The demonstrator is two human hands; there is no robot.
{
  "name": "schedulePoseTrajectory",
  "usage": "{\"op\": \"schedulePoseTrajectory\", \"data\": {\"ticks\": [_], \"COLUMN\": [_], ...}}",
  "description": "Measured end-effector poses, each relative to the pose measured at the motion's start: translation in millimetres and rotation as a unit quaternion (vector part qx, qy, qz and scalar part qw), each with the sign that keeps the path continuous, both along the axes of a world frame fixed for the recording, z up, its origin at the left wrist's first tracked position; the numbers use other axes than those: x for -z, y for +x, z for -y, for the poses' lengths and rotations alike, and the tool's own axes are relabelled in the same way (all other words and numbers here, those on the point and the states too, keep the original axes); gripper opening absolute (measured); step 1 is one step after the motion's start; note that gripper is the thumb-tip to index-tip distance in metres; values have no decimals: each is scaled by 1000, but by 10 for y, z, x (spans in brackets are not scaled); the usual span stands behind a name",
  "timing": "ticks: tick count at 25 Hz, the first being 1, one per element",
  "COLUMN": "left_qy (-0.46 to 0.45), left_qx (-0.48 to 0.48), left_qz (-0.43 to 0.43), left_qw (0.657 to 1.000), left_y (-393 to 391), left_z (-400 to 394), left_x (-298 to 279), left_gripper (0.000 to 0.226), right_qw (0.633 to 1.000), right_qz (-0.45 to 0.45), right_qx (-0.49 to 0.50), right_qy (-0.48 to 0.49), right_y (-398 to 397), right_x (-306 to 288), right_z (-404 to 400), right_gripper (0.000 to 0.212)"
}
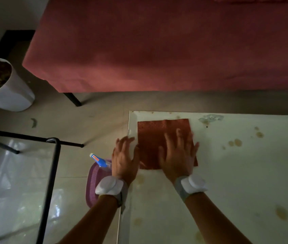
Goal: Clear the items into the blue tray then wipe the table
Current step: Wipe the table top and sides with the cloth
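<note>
Rust-red cloth (164,138), one square of it, is lying flat near the far left corner of the white table (227,173), its far edge just short of the table's far rim. One right hand (179,154) is pressing flat on the cloth with fingers spread; one left hand (124,155) is resting open just beside the cloth's left edge, at the table's left rim — neither is gripping anything. Rightward the tabletop is lying open, dotted with brown stains (236,142) and a wet smear (210,118) at the far rim. Off the left edge, one spray bottle (99,160) is sitting in a purple woven tray (93,187) — below the table on the pale floor. Beyond are a red-covered sofa (157,50), one white planter (7,88) and a black metal frame (51,173).
</note>
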State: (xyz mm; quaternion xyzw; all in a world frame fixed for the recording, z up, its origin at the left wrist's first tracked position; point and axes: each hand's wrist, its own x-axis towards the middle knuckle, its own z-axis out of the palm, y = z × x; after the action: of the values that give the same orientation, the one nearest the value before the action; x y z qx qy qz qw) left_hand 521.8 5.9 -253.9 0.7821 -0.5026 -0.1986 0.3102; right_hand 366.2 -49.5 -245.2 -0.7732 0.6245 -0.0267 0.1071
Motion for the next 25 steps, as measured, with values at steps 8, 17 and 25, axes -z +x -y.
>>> {"op": "schedulePoseTrajectory", "data": {"ticks": [8, 17, 25], "left_qy": [-38, -107, -21], "left_qx": [-77, -105, -110], "left_qz": [-243, -255, -147], "left_qw": [966, 955, 983], "left_y": [95, 271, -76], "left_z": [262, -50, -408], "left_x": [121, 227, 173], "left_gripper": [66, 68, 67], "right_qw": [996, 982, 965], "right_qz": [-37, -19, 11], "right_qx": [77, -182, -262], "right_qy": [5, -51, 3], "right_y": [541, 1014, 140], "right_x": [362, 417, 317], "right_z": [431, 234, -1008], "right_gripper": [67, 64, 61]}}
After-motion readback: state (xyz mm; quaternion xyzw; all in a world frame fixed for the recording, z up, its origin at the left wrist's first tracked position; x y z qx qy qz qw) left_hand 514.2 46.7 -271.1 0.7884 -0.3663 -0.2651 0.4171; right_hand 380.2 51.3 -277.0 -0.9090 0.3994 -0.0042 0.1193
